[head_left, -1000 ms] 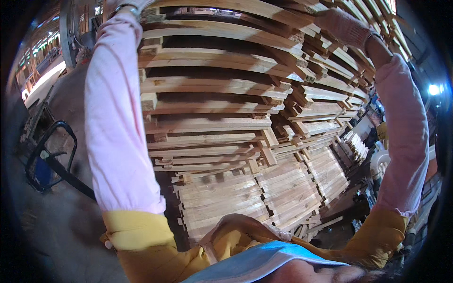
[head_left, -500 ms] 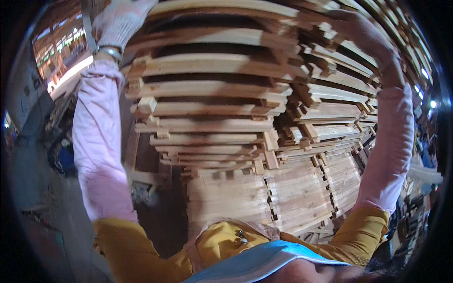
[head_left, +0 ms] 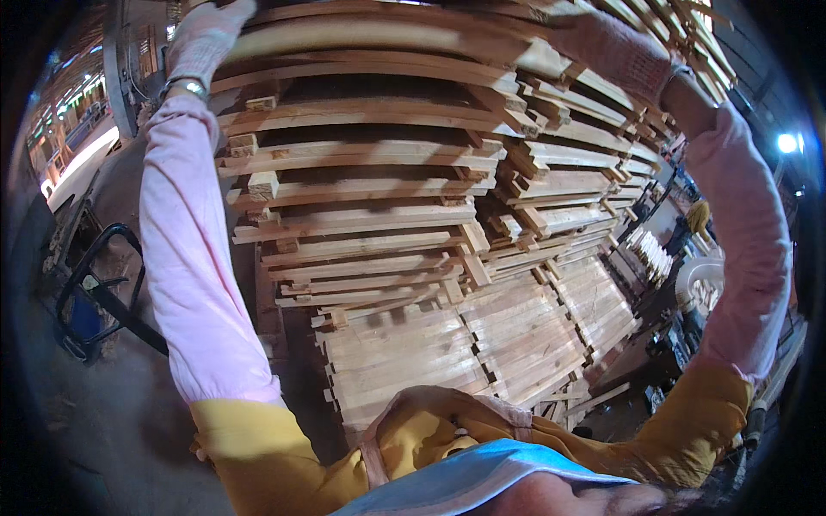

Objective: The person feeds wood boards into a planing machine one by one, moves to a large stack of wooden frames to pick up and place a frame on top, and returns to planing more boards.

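Both my hands wear knitted gloves and reach up to the high part of a tall stack of wooden boards. A pale wooden board (head_left: pixel 379 41), smeared by motion, spans between them. My left hand (head_left: pixel 206 41) is closed at the board's left end, its fingertips partly cut off by the upper edge. At the right end my right hand (head_left: pixel 615 53) is closed on the same board, with its fingers blurred and in shadow. Beneath it, the stacked boards (head_left: pixel 361 155) lie in spaced layers, with small wooden blocks (head_left: pixel 262 184) between some layers.
Below the stack, close to my body, are tightly laid flat boards (head_left: pixel 404 348) in rows. A black metal frame (head_left: pixel 107 297) stands on the floor at left. Toward the right are a pale round container (head_left: pixel 699 279) and loose wood strips (head_left: pixel 650 255). A lamp (head_left: pixel 787 143) glows far right.
The view has shifted and turned, so the stack sits further left. The board between my hands appears lower in the picture. More of the floor at right and the black frame now show.
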The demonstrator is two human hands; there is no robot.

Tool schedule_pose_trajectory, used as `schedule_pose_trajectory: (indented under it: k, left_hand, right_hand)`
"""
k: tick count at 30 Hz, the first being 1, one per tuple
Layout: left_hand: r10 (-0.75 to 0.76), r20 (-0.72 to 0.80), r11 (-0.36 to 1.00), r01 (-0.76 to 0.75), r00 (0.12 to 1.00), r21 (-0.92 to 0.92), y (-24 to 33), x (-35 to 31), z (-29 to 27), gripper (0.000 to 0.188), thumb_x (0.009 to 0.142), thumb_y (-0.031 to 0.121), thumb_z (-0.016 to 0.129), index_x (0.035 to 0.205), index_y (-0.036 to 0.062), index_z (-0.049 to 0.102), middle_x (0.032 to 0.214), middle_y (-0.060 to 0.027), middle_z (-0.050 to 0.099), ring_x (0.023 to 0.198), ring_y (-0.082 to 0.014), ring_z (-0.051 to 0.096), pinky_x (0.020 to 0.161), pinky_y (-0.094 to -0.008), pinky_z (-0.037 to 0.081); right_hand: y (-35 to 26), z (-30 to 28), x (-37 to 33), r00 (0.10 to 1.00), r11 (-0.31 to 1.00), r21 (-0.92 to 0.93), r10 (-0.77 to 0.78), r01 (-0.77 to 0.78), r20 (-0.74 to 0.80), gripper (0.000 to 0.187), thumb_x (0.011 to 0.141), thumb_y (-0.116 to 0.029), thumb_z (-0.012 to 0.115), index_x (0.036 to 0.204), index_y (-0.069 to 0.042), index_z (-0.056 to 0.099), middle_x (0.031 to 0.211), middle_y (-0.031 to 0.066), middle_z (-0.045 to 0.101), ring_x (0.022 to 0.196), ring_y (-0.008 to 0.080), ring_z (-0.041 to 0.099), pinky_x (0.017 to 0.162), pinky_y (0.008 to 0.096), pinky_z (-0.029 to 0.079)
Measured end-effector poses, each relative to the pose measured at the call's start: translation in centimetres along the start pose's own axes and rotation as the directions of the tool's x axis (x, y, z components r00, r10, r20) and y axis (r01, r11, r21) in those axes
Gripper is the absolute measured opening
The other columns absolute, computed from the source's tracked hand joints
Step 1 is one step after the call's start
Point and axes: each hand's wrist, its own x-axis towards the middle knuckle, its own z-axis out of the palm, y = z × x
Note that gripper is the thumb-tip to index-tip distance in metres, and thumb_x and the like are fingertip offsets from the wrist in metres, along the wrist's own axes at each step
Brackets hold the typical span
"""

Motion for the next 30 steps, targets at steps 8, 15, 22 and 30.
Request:
schedule_pose_trajectory:
  k: [8, 15, 22, 30]
  left_hand:
    - [-0.039, 0.071, 0.993, 0.03, 0.997, 0.118, 5.1, -5.9, -4.2, 0.087, 0.085, 0.072, 0.062, 0.132, -0.0013, 0.066, 0.137, -0.0265, 0.064, 0.128, -0.0423, 0.061, 0.108, -0.0491, 0.048]
    - [-0.088, 0.114, 0.99, 0.075, 0.99, 0.115, 14.1, -14.5, -12.8, 0.077, 0.084, 0.067, 0.067, 0.121, -0.0005, 0.071, 0.123, -0.0302, 0.069, 0.117, -0.0422, 0.067, 0.099, -0.0499, 0.053]
    - [0.08, 0.076, 0.951, -0.099, 0.994, 0.293, 16.2, -18.5, -16.9, 0.082, 0.091, 0.078, 0.052, 0.11, 0.001, 0.072, 0.108, -0.0256, 0.074, 0.102, -0.0404, 0.072, 0.091, -0.0472, 0.054]
    - [0.222, 0.081, 0.959, -0.233, 0.972, 0.161, 16.1, -17.8, -20.7, 0.079, 0.094, 0.076, 0.052, 0.12, 0.0033, 0.071, 0.107, -0.0165, 0.076, 0.099, -0.0308, 0.074, 0.084, -0.0407, 0.057]
  right_hand:
    - [-1.6, -1.9, -2.6, 0.937, 0.817, -0.462, -0.33, 0.345, 0.117, 0.023, 0.105, -0.019, 0.054, 0.11, -0.001, 0.068, 0.104, 0.0123, 0.072, 0.089, 0.0295, 0.068, 0.085, 0.041, 0.057]
    - [4.8, -1.8, -7.0, 0.972, 0.977, -0.034, -0.214, 0.211, -0.099, 0.027, 0.102, -0.024, 0.061, 0.12, -0.006, 0.071, 0.109, 0.0137, 0.075, 0.092, 0.023, 0.072, 0.081, 0.0371, 0.058]
    - [4.8, -1.3, -7.9, 0.983, 0.979, 0.122, 0.174, -0.166, -0.061, 0.039, 0.098, -0.028, 0.066, 0.131, -0.007, 0.069, 0.122, 0.014, 0.073, 0.111, 0.0281, 0.069, 0.098, 0.0352, 0.052]
    - [3.5, -4.1, -9.3, 0.93, 0.948, -0.019, 0.308, -0.318, -0.202, 0.047, 0.101, -0.053, 0.055, 0.13, -0.018, 0.07, 0.11, 0.0114, 0.077, 0.104, 0.0311, 0.073, 0.095, 0.0429, 0.055]
